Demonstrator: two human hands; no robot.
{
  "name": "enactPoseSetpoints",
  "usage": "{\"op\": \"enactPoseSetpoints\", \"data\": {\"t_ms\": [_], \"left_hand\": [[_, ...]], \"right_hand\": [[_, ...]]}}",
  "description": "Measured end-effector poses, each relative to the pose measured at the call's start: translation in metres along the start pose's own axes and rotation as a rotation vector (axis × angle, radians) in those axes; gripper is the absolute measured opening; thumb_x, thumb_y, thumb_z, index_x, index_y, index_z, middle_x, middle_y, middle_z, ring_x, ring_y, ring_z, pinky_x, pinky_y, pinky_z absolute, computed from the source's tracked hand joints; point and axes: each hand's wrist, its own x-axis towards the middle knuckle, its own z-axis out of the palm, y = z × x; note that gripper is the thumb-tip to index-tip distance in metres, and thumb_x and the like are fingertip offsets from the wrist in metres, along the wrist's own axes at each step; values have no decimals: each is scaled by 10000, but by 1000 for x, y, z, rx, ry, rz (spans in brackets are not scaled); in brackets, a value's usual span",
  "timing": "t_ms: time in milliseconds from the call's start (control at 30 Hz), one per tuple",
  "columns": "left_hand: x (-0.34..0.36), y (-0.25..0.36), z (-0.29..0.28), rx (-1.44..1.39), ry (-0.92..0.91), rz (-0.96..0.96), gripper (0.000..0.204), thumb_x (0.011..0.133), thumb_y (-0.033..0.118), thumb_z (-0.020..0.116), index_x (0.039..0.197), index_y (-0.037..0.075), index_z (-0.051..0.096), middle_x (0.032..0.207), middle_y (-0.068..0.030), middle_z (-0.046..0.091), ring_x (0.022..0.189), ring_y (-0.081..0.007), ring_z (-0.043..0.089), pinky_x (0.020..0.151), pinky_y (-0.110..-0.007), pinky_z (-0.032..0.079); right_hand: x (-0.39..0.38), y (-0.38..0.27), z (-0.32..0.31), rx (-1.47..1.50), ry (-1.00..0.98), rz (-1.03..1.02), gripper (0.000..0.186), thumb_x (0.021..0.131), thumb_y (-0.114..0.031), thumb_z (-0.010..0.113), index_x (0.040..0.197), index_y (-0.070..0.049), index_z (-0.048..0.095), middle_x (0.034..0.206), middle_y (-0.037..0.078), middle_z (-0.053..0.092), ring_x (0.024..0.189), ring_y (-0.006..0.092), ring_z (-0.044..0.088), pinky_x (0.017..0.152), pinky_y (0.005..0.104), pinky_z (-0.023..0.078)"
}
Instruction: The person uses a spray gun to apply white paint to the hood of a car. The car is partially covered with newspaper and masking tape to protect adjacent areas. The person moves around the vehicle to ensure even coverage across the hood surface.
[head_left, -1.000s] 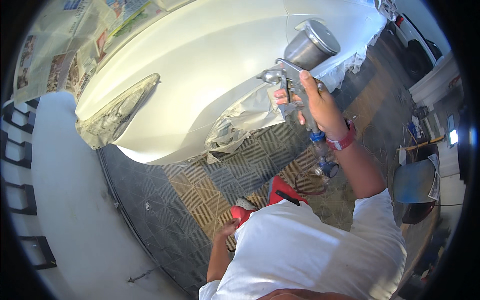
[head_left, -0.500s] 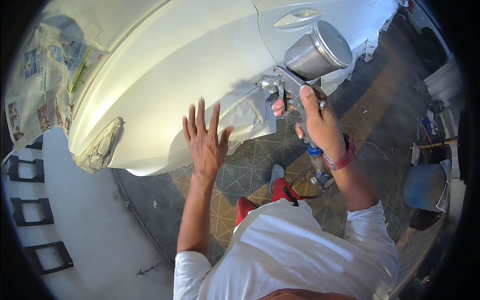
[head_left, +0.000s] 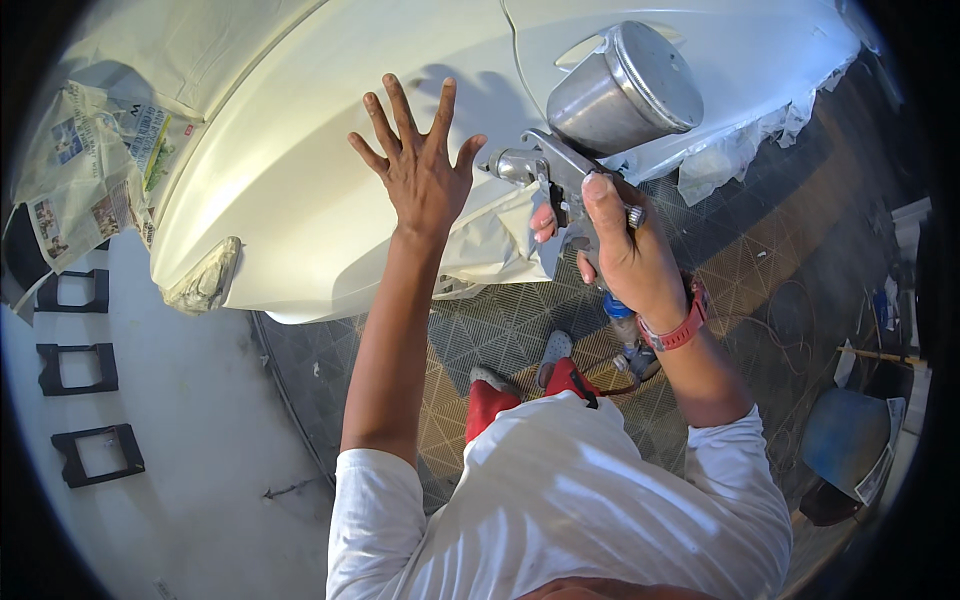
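The right hand [head_left: 635, 258] has its fingers around a gravity-feed spray gun [head_left: 615, 100]; the left hand [head_left: 425, 185] spreads empty over the white car body [head_left: 300, 215]; apparently between passes, spraying would need it clear.

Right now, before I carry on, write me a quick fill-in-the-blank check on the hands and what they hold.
1. The left hand, fingers spread, holds ____.
2. The right hand grips a spray gun whose cup is made of ____.
3. The wristband on the right arm is ____.
4. The wearer's shirt is ____.

Missing words: nothing; metal; red; white.
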Motion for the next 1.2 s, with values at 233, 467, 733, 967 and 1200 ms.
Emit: {"op": "enactPoseSetpoints", "data": {"t_ms": [233, 467, 733, 967, 1200], "left_hand": [[13, 3, 8, 54, 6, -10, 807, 911, 646, 658, 1613, 417, 333, 1729, -218, 23, 1569, -510, -26, 1130, -807, 30], [13, -8, 14, 103, 25, -60, 824, 919, 715, 596, 1623, 380, 329, 1723, -238, 18, 1568, -511, -36, 1130, -797, -13], [4, -19, 9, 77, 70, -148, 896, 903, 760, 577, 1644, 348, 286, 1723, -237, 14, 1570, -497, -78, 1129, -769, -109], [12, -15, 10, 123, 65, -101, 860, 907, 758, 573, 1627, 356, 331, 1725, -228, 15, 1573, -489, -65, 1127, -764, -124], [16, -21, 12, 101, 135, -126, 892, 916, 770, 546, 1644, 325, 286, 1718, -244, 35, 1574, -488, -34, 1127, -761, -129]], "right_hand": [[10, 0, -11, 9, -29, 0, 503, 1100, -447, 488, 1310, -20, 650, 821, 12, 718, 539, 27, 500, 455, 216, 387], [17, 6, -15, 16, -11, 5, 515, 1097, -454, 493, 1313, -13, 646, 832, 20, 732, 521, 28, 507, 448, 218, 389], [18, 7, -16, 33, -47, 44, 484, 1102, -420, 496, 1343, -24, 633, 822, 4, 717, 516, 24, 462, 466, 212, 383], [16, 5, -15, 33, -56, 47, 477, 1103, -409, 491, 1343, -22, 631, 843, 7, 719, 549, 19, 507, 460, 207, 394], [14, 8, -15, 9, -50, 32, 491, 1104, -417, 483, 1336, -11, 633, 853, 19, 730, 594, 27, 568, 448, 207, 424]]}}
